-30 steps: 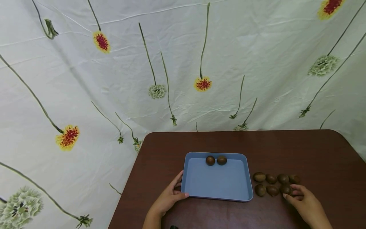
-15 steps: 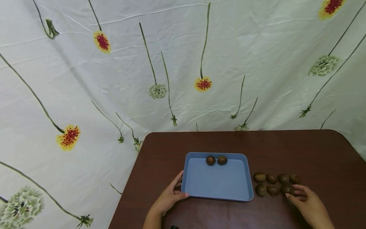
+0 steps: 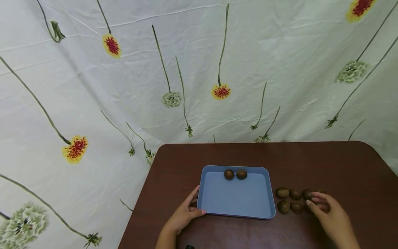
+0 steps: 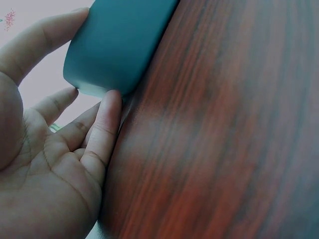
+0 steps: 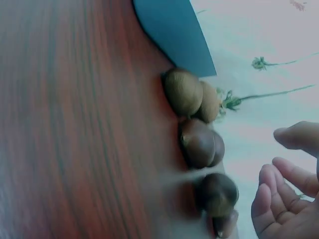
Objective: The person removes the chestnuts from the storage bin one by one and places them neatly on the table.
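A blue tray [image 3: 233, 200] lies on the table with two brown chestnuts [image 3: 235, 174] along its far edge. My left hand [image 3: 182, 216] rests at the tray's near left corner; in the left wrist view its straight fingers [image 4: 107, 119] touch the tray wall [image 4: 119, 45]. Several more chestnuts [image 3: 283, 206] stand in two rows right of the tray. Over the right end of these rows is my right hand [image 3: 334, 218], hiding some of them. The right wrist view shows its loosely bent fingers [image 5: 264, 199] holding nothing, apart from the chestnuts [image 5: 217, 194].
A dark reddish-brown table [image 3: 264, 231] bears everything. Behind it hangs a white cloth [image 3: 140, 76] printed with flowers and stems. A small black object [image 3: 189, 247] shows at the bottom edge of the head view.
My right hand has let go of the near-row right chestnut after shifting it slightly right, then risen and moved a little away from me. The left hand and tray stay put.
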`<action>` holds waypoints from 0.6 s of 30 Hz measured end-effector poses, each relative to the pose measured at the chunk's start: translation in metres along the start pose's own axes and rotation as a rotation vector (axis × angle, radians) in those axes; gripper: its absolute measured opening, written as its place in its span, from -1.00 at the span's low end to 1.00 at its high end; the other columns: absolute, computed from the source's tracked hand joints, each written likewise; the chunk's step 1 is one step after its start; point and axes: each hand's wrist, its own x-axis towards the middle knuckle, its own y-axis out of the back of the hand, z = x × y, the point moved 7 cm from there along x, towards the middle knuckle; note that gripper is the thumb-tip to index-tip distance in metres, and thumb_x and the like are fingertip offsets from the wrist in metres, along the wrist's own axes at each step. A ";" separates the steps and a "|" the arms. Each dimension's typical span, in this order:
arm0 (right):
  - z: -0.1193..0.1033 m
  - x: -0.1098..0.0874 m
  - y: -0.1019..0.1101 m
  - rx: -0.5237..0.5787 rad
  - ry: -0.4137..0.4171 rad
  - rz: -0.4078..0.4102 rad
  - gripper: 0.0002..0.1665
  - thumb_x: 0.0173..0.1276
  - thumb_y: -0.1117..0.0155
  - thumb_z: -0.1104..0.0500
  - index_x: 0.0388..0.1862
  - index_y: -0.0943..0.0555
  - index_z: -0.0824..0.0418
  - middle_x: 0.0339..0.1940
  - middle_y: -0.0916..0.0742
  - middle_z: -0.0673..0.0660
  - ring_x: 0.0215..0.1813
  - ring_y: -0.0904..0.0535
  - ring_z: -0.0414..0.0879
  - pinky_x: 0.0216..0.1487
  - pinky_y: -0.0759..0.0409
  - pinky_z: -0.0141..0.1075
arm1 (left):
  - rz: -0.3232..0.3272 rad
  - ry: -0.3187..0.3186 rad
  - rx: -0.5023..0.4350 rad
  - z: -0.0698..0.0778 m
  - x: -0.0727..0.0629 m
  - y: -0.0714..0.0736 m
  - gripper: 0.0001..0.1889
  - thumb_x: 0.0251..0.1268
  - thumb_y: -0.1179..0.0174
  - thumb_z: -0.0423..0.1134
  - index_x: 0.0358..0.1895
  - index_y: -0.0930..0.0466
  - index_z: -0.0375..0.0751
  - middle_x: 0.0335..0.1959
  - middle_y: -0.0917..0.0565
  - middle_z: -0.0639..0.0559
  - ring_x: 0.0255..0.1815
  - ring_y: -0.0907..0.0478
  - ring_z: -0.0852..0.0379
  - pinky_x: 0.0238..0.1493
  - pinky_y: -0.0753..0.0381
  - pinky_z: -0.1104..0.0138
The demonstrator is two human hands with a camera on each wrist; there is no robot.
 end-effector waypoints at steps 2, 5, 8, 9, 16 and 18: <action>-0.006 -0.002 -0.004 0.016 0.033 0.001 -0.24 0.51 -0.15 -0.24 0.41 -0.41 0.28 0.28 -0.58 0.35 -0.11 -0.49 -0.54 -0.14 -0.57 -0.46 | 0.000 -0.001 0.003 -0.001 0.000 0.000 -0.03 0.32 -0.38 -0.14 0.65 0.07 0.27 0.48 -0.28 -0.31 0.05 -0.62 0.01 0.09 -0.60 0.23; -0.016 -0.003 -0.012 0.060 0.061 -0.013 -0.26 0.51 -0.15 -0.24 0.42 -0.42 0.25 0.30 -0.58 0.31 -0.17 -0.34 -0.73 -0.19 -0.51 -0.60 | 0.003 -0.001 0.008 -0.001 0.000 0.001 -0.03 0.32 -0.38 -0.13 0.65 0.07 0.28 0.48 -0.29 -0.31 0.05 -0.62 0.01 0.09 -0.59 0.23; -0.026 -0.003 -0.020 0.098 0.093 0.002 -0.32 0.52 -0.17 -0.20 0.39 -0.45 0.22 0.28 -0.62 0.26 -0.14 -0.39 -0.71 -0.16 -0.53 -0.58 | 0.006 -0.003 0.009 -0.001 0.001 0.001 -0.03 0.32 -0.38 -0.13 0.65 0.07 0.29 0.48 -0.28 -0.32 0.05 -0.62 0.01 0.08 -0.60 0.22; -0.030 -0.002 -0.023 0.107 0.105 0.009 -0.35 0.52 -0.18 -0.18 0.38 -0.47 0.21 0.27 -0.63 0.25 -0.13 -0.41 -0.71 -0.15 -0.54 -0.59 | 0.006 -0.003 0.009 -0.001 0.001 0.001 -0.03 0.32 -0.38 -0.13 0.65 0.07 0.29 0.48 -0.28 -0.32 0.05 -0.62 0.01 0.08 -0.60 0.22; -0.050 0.000 -0.041 0.174 0.137 -0.021 -0.38 0.51 -0.21 -0.16 0.36 -0.49 0.18 0.29 -0.63 0.20 -0.06 -0.43 -0.71 -0.06 -0.52 -0.63 | 0.010 -0.006 0.012 -0.001 0.001 0.001 -0.03 0.31 -0.39 -0.12 0.65 0.06 0.30 0.50 -0.26 -0.30 0.07 -0.61 0.01 0.09 -0.59 0.22; -0.057 0.000 -0.045 0.194 0.160 -0.025 -0.40 0.51 -0.22 -0.13 0.36 -0.50 0.19 0.28 -0.64 0.21 -0.03 -0.46 -0.67 -0.04 -0.51 -0.65 | 0.012 -0.007 0.012 -0.001 0.001 0.001 -0.03 0.31 -0.39 -0.12 0.65 0.06 0.29 0.51 -0.26 -0.30 0.07 -0.60 0.01 0.09 -0.59 0.22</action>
